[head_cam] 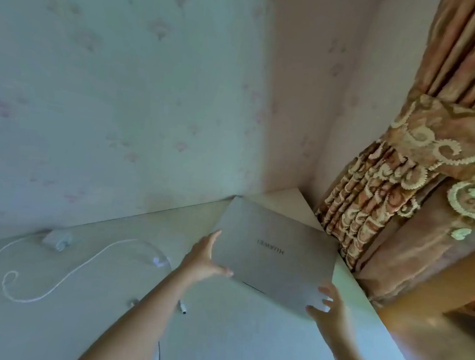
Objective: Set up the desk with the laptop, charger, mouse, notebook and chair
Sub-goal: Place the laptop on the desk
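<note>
Head view: my left grip (205, 259) lies straight-fingered, released, against the left edge of the closed Huawei laptop (275, 255). My right grip (325, 308) spreads at its near right corner; whether it clasps, I cannot tell. The laptop sits in the far right corner of the bench (244, 347). I judge that flanking it this way keeps it square. The charger (57, 240) lies well apart to the left.

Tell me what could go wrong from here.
The left hand and right hand meet the laptop only at its edge and corner, so it could slip. It is close to the right edge of the desk, by the curtain; a nudge might send it off. The charger cable loops nearby and could snag.
</note>
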